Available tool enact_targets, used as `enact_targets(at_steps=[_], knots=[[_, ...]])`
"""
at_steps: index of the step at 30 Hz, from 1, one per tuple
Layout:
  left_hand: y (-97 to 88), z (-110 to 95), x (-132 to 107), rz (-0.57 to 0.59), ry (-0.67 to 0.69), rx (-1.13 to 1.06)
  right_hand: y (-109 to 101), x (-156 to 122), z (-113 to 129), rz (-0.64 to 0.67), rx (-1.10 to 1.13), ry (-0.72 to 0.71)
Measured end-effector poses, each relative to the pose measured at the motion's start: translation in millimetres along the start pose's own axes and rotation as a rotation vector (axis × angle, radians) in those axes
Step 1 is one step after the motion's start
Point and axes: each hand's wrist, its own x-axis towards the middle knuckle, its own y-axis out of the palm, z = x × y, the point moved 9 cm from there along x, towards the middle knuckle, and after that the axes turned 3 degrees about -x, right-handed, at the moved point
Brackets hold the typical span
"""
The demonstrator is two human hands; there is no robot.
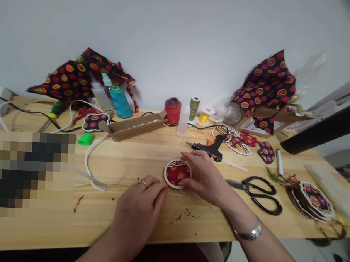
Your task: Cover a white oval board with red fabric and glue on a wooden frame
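Note:
A small round ornament (176, 172) with a white fretwork rim and red patterned fabric lies flat on the wooden table (127, 160). My right hand (203, 174) curls over its right edge, thumb and fingers pressed on the rim. My left hand (138, 210) rests on the table just left of it, fingers closed together with the fingertips touching the ornament's lower left edge. A ring shows on that hand and a metal watch on the right wrist.
A black glue gun (210, 149) lies just behind the ornament, black scissors (259, 190) to the right. Thread spools (173, 109), a teal cone (120, 101), a cardboard tray (134, 127), patterned fabric (266, 84) and finished ornaments (314, 199) crowd the back and right. Cables (89, 162) lie left.

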Motion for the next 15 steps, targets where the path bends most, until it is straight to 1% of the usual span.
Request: enact_targets(at_steps=[2,4,9,15], knots=[[6.9,-2.6,-3.7,0.02,0.008,0.037,0.3,-0.3,-1.4,0.003,-0.004,-0.005],[9.7,-5.3,-5.2,0.029,0.013,0.064,1.1,-0.3,-3.7,0.007,-0.013,-0.005],[9.4,-8.5,-3.3,0.018,0.003,0.122,3.5,-1.6,-7.8,0.039,-0.032,-0.013],[7.9,-15.3,-0.4,-0.015,0.039,0.205,3.3,-2.7,-5.8,0.067,-0.039,-0.02]])
